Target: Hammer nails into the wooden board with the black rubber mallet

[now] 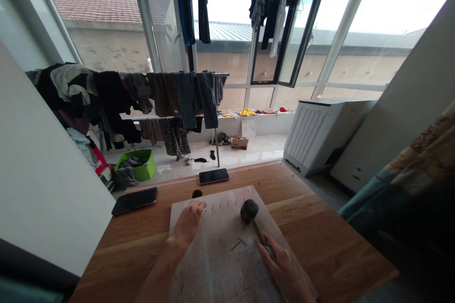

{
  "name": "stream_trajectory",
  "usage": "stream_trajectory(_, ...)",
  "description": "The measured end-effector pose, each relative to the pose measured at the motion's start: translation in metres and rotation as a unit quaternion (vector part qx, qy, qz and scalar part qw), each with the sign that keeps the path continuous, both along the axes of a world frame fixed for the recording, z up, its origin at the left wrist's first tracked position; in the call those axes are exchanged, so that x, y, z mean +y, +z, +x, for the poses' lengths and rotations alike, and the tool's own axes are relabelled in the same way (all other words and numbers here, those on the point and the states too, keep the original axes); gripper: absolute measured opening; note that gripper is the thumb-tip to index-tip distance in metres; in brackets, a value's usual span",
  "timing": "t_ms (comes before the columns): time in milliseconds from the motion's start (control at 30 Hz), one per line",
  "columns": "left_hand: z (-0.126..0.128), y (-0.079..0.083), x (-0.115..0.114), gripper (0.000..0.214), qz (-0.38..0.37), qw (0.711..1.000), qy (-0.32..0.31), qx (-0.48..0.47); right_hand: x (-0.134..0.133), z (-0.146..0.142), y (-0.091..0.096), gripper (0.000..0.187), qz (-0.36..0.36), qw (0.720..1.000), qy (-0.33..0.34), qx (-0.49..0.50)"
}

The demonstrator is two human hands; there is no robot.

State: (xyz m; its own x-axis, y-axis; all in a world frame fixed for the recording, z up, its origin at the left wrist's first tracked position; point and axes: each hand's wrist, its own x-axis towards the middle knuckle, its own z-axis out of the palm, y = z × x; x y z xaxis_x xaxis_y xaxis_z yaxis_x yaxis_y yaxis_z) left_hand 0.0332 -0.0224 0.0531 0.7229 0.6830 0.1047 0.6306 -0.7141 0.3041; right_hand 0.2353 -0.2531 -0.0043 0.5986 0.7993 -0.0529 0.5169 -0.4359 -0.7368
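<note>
A wooden board (216, 255) lies on the table, with several nails (228, 203) standing upright in a row near its far edge. At the left end of that row, my left hand (190, 220) is closed in a pinch on a nail (204, 209), of which only a small bit shows. My right hand (280, 260) grips the wooden handle of a rubber mallet (250, 210). The mallet's black head is over the board's right side, near the right end of the row. A few loose nails (236, 245) lie on the board between my hands.
Two phones (134, 200) (214, 176) lie on the wooden table (313, 227). A dark round hole or disc (196, 193) is behind the board. Beyond the table stand a laundry-laden drying rack (222, 75), a green tub (145, 165) and a white washing machine (309, 132).
</note>
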Motion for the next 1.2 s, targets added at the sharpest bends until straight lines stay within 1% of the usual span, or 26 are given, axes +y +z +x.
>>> stream_trajectory(133,0.0,0.006,0.0,0.033,0.005,0.999,-0.023,0.029,0.0,0.001,-0.001,0.064,-0.023,1.0,-0.013,0.005)
stream_trajectory(200,0.0,0.006,0.0,0.033,0.009,0.999,-0.024,0.03,0.0,0.002,-0.003,0.065,-0.029,0.999,-0.018,0.008)
stream_trajectory(267,0.002,0.002,0.002,0.033,0.009,1.0,-0.019,0.011,-0.001,0.002,-0.003,0.064,-0.029,0.999,-0.019,0.008)
stream_trajectory(333,0.005,-0.004,0.006,0.032,-0.004,0.999,-0.009,-0.043,-0.001,0.003,-0.002,0.061,-0.028,1.0,-0.011,0.007)
stream_trajectory(400,0.008,-0.015,0.01,0.03,-0.045,0.991,0.005,-0.122,0.0,0.003,0.001,0.059,-0.03,0.999,-0.004,0.01)
stream_trajectory(500,0.009,-0.033,0.014,0.026,-0.128,0.963,0.032,-0.237,0.001,0.003,0.007,0.061,-0.03,0.999,0.002,0.018)
stream_trajectory(567,0.008,-0.043,0.015,0.023,-0.159,0.942,0.05,-0.292,0.002,0.002,0.011,0.062,-0.023,0.999,0.01,0.026)
stream_trajectory(633,0.007,-0.049,0.015,0.022,-0.169,0.93,0.063,-0.319,0.002,0.002,0.014,0.062,-0.013,0.999,0.013,0.031)
stream_trajectory(733,0.007,-0.052,0.015,0.02,-0.171,0.929,0.066,-0.321,0.005,-0.003,0.016,0.062,0.004,0.999,-0.004,0.039)
stream_trajectory(833,0.009,-0.053,0.015,0.017,-0.161,0.932,0.073,-0.317,0.015,-0.014,0.016,0.064,0.025,0.996,0.002,0.083)
stream_trajectory(967,0.009,-0.054,0.016,0.016,-0.153,0.933,0.083,-0.315,0.04,-0.036,0.021,0.067,0.049,0.985,0.05,0.155)
stream_trajectory(1067,0.007,-0.053,0.016,0.022,-0.143,0.935,0.087,-0.313,0.06,-0.05,0.031,0.062,0.066,0.983,0.087,0.149)
stream_trajectory(1200,0.007,-0.053,0.015,0.029,-0.121,0.931,0.078,-0.337,0.078,-0.064,0.046,0.051,0.077,0.984,0.131,0.099)
